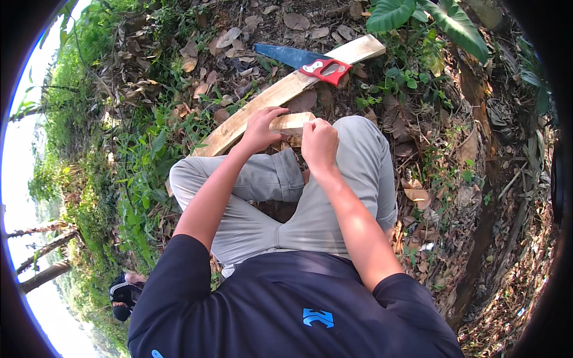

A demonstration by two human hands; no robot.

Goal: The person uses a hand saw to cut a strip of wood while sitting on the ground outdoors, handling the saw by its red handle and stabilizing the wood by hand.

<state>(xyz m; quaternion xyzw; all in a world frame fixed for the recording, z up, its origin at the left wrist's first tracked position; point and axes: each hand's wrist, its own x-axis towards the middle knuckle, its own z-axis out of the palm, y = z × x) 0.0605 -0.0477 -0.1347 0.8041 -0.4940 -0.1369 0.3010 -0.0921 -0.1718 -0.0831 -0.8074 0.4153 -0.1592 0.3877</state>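
Note:
A short wooden block (291, 122) is between my two hands, above my bent legs. My left hand (260, 130) grips its left end, with the fingers along the far side and the thumb on the near side. At the block's right end my right hand (320, 143) is closed, thumb and forefinger pinched together against the corner. Whatever that pinch holds, if anything, is hidden. Just beyond my hands a long wooden plank (271, 95) lies slantwise on the ground. A handsaw (325, 70) with a red handle and dark blue blade rests across the plank.
Dry leaves (296, 21) and low green plants (149, 152) cover the ground around me. Large green leaves (456, 27) hang at the far right. A person in dark clothing (124, 293) is at the lower left, some way off.

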